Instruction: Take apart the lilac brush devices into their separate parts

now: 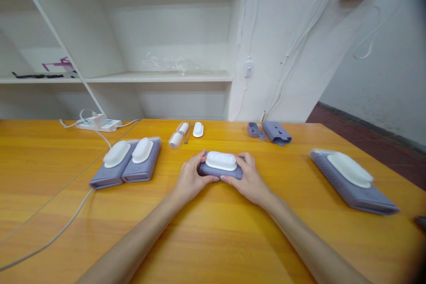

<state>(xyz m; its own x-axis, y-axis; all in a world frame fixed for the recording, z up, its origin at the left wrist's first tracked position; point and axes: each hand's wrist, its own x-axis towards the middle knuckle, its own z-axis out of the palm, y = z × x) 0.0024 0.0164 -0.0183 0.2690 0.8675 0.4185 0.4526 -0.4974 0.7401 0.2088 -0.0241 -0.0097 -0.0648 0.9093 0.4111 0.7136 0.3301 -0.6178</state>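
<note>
A purple-grey plastic housing (216, 173) with a white bristled brush head (221, 160) on top is held crosswise at the middle of the table. My left hand (191, 177) is closed on its left end, thumb along the near side. On its right end, my right hand (249, 177) is closed in the same way, with fingers curled over the far edge. Both thumbs meet the near face, almost touching each other. The far side and underside of the housing are hidden.
Two purple-grey units with white oval tops (142, 164) lie left; a similar unit (356, 182) lies right. Behind are a white brush piece (198, 129), white cylinders in a clear case (179, 135) and purple-grey parts (276, 132). A power strip (100, 124) trails cables across the wooden table (206, 235).
</note>
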